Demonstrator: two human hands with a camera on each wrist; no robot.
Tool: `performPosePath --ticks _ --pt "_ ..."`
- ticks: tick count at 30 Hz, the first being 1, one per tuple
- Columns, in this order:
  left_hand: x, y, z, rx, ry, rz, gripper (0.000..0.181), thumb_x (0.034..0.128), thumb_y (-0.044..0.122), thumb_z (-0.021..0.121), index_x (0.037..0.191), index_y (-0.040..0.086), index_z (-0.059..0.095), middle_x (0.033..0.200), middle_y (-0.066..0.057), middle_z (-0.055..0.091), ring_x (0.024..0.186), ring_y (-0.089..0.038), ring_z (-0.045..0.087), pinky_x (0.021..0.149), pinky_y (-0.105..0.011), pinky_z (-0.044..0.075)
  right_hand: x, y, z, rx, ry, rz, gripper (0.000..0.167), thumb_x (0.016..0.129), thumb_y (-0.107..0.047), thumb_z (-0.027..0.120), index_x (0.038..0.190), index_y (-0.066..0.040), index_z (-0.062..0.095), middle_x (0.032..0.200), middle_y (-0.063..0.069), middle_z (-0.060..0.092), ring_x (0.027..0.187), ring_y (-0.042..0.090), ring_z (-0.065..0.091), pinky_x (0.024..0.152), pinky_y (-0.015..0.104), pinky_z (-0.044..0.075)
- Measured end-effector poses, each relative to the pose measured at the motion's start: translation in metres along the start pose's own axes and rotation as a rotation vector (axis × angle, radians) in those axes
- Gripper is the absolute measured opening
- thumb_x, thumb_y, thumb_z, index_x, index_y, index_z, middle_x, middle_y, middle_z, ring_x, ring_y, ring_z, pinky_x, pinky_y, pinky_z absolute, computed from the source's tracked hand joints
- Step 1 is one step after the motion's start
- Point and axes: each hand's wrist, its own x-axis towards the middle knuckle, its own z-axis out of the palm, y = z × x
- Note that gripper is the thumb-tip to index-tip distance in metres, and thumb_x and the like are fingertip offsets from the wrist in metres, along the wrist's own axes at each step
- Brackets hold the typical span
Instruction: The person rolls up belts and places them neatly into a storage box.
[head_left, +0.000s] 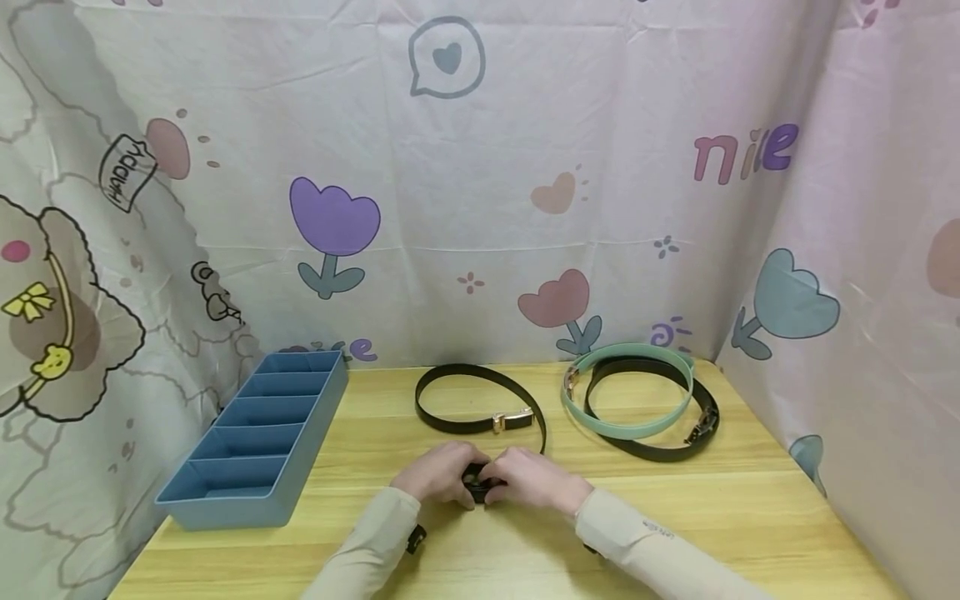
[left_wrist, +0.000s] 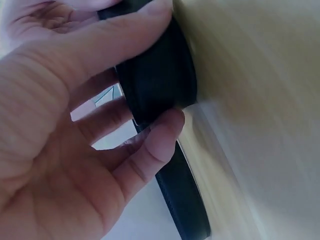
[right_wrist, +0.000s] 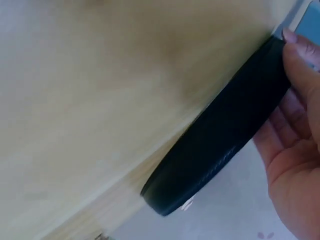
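Note:
In the head view, a tightly coiled black belt (head_left: 477,492) stands on its edge on the table between both hands. My left hand (head_left: 442,473) grips its left side; in the left wrist view the thumb and fingers (left_wrist: 162,135) are curled against the coil (left_wrist: 160,75). From the right, my right hand (head_left: 532,479) pinches it, and the right wrist view shows fingertips on the dark strap (right_wrist: 215,130). Just behind lies a looped black strap with a gold-toned buckle (head_left: 517,419). Its end runs behind the right hand, so I cannot tell whether it joins the coil.
A blue-grey compartment tray (head_left: 285,492) stands at the left of the wooden table (head_left: 480,558). At the back right a mint green belt (head_left: 637,432) lies looped over another black belt (head_left: 660,454). A printed curtain (head_left: 480,167) borders the table.

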Motion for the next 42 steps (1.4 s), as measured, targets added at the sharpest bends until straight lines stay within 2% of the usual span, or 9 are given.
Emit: performPosePath --ticks 5,9,12,16,19,24,28,33,42 --pt "0.001 -0.001 -0.001 -0.027 -0.014 0.000 0.054 0.0603 0.013 0.090 0.109 0.025 0.072 0.104 0.010 0.069 0.095 -0.009 0.061 0.090 -0.034 0.048 0.001 0.003 -0.001 -0.025 -0.023 -0.001 0.015 0.086 -0.030 0.073 0.095 -0.018 0.073 0.089 -0.010 0.072 0.073 -0.008 0.055 0.066 0.008 0.043" --pt "0.002 0.000 0.002 -0.026 -0.012 0.013 0.046 0.0619 0.017 0.091 0.103 0.025 0.071 0.096 0.012 0.067 0.089 -0.006 0.058 0.086 -0.029 0.048 0.001 0.003 0.001 -0.038 -0.012 -0.001 0.011 0.086 -0.030 0.072 0.090 -0.020 0.072 0.085 -0.012 0.071 0.069 -0.009 0.055 0.063 0.006 0.042" --pt "0.003 0.001 0.005 0.005 0.018 0.022 0.037 0.0637 0.027 0.091 0.093 0.026 0.068 0.087 0.012 0.063 0.080 -0.004 0.054 0.077 -0.024 0.047 0.001 0.002 0.003 -0.060 0.021 -0.012 0.010 0.086 -0.030 0.072 0.088 -0.021 0.073 0.083 -0.013 0.072 0.067 -0.010 0.055 0.061 0.005 0.041" --pt "0.003 0.005 0.007 0.085 0.057 0.024 0.038 0.0620 0.033 0.092 0.087 0.025 0.065 0.081 0.011 0.060 0.075 -0.004 0.051 0.070 -0.024 0.045 -0.001 0.003 0.004 -0.076 0.046 -0.029 0.009 0.087 -0.031 0.071 0.087 -0.022 0.073 0.082 -0.014 0.072 0.064 -0.011 0.052 0.059 0.004 0.040" --pt "0.003 0.006 0.006 0.114 0.060 0.029 0.039 0.0605 0.026 0.092 0.091 0.025 0.068 0.085 0.013 0.064 0.078 -0.004 0.055 0.075 -0.026 0.047 -0.003 0.005 0.004 -0.075 0.034 -0.035 0.010 0.087 -0.031 0.071 0.091 -0.022 0.072 0.085 -0.013 0.071 0.070 -0.010 0.055 0.064 0.006 0.043" --pt "0.004 0.003 0.006 0.082 0.034 0.046 0.045 0.0588 0.015 0.090 0.097 0.028 0.071 0.090 0.014 0.067 0.085 -0.006 0.060 0.083 -0.027 0.049 -0.005 0.010 0.001 -0.080 0.005 -0.013 0.020 0.085 -0.031 0.074 0.102 -0.020 0.073 0.094 -0.009 0.071 0.083 -0.004 0.062 0.076 0.011 0.048" --pt "0.005 0.002 0.009 0.084 0.063 0.057 0.038 0.0636 0.028 0.090 0.093 0.023 0.068 0.086 0.011 0.065 0.078 -0.005 0.056 0.075 -0.025 0.048 -0.004 0.008 0.001 -0.075 0.013 -0.001 0.015 0.085 -0.029 0.073 0.098 -0.021 0.074 0.093 -0.011 0.072 0.083 -0.004 0.062 0.076 0.011 0.048" --pt "0.004 0.003 0.015 0.086 0.112 0.018 0.041 0.0649 0.046 0.087 0.090 0.021 0.066 0.081 0.010 0.058 0.071 -0.005 0.049 0.065 -0.022 0.043 -0.005 0.006 0.004 -0.059 0.026 -0.004 0.011 0.086 -0.030 0.072 0.095 -0.023 0.074 0.091 -0.011 0.073 0.079 -0.005 0.062 0.072 0.009 0.047" --pt "0.007 0.007 0.008 0.074 0.071 0.012 0.040 0.0597 0.025 0.092 0.095 0.025 0.073 0.085 0.011 0.065 0.076 -0.004 0.054 0.074 -0.026 0.047 -0.010 0.018 -0.003 0.005 -0.038 0.048 0.028 0.084 -0.021 0.075 0.112 -0.017 0.071 0.102 -0.005 0.071 0.091 0.001 0.063 0.082 0.017 0.050"
